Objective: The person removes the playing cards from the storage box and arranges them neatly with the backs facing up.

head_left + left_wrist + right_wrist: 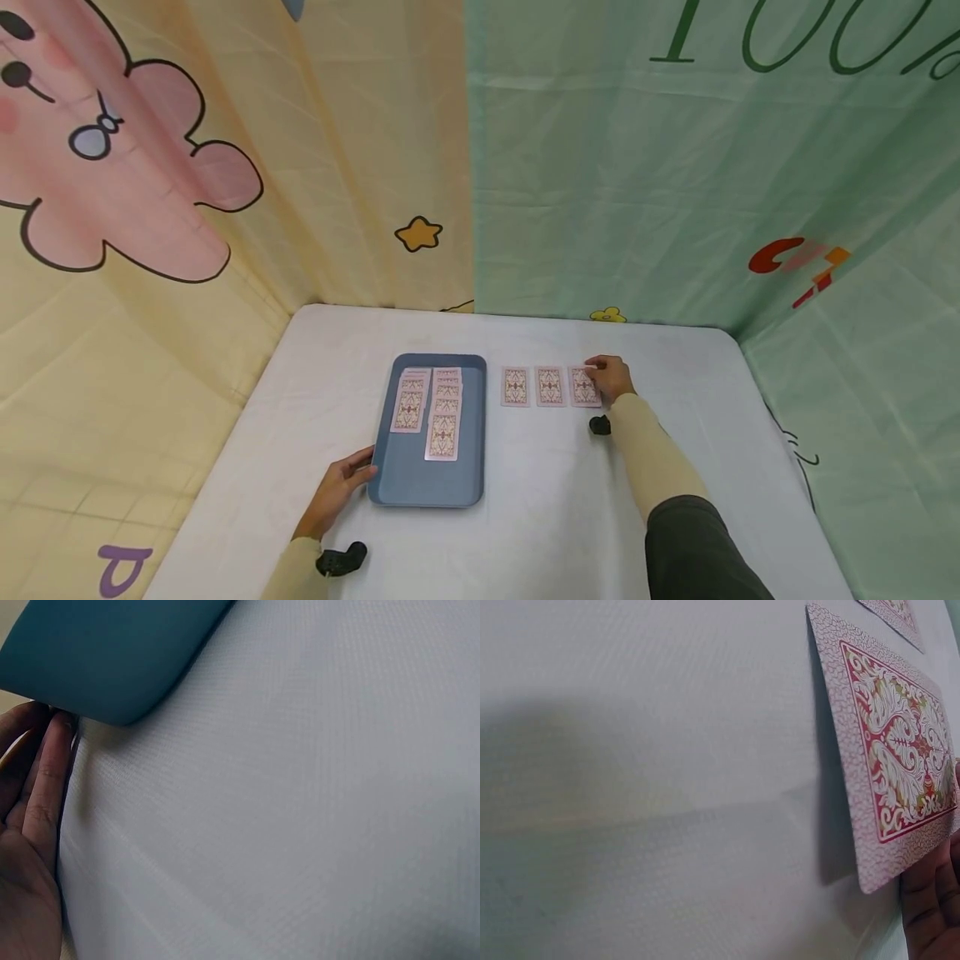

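Note:
My right hand [611,377] pinches the rightmost playing card [582,387] of a row at its right edge. In the right wrist view this card [900,750], back up with a red and white pattern, is tilted off the cloth and casts a shadow. Only part of the right fingers [928,911] shows there, under the card's edge. My left hand [337,487] rests at the left side of a blue-grey tray [427,483], near its front corner. The left wrist view has its fingers [49,780] fairly straight, their tips against the tray's side [112,667].
Two overlapping columns of face-down cards lie in the tray, a left column [410,408] and a longer right column [443,433]. Between the tray and my right hand lie two more cards, the left one [515,387] and the middle one [550,387]. A white cloth covers the table [540,500]; printed curtains [600,192] hang behind it.

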`<state>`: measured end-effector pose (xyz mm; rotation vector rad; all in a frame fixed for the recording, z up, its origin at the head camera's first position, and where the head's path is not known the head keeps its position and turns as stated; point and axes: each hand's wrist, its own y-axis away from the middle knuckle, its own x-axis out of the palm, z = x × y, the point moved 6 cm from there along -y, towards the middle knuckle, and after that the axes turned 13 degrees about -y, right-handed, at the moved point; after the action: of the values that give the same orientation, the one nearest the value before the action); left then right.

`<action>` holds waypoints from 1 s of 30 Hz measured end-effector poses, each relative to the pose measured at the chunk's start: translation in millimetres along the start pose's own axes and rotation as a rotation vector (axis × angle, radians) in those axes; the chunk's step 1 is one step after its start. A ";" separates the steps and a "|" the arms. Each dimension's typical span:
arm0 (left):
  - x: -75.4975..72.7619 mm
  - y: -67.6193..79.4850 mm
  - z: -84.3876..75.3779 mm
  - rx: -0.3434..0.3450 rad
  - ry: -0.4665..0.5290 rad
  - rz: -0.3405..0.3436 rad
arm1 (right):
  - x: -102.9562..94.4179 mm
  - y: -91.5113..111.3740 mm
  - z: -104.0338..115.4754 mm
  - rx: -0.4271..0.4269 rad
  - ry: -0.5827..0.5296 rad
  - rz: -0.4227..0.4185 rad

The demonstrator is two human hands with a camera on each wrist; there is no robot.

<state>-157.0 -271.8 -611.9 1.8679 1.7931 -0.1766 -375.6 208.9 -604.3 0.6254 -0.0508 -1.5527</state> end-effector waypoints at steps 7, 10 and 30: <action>-1.1 -2.0 1.5 -0.010 -0.002 0.007 | -3.2 6.1 4.9 -0.053 0.016 -0.012; -0.7 -3.6 2.0 -0.019 0.009 0.014 | -4.9 7.6 5.4 -0.052 0.018 -0.014; -2.4 -0.7 -2.1 -0.010 0.007 0.037 | 29.8 49.7 52.1 -0.296 -0.076 -0.056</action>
<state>-158.4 -272.9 -609.3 1.8956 1.7593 -0.1477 -350.3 158.2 -550.7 0.3365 0.1380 -1.5990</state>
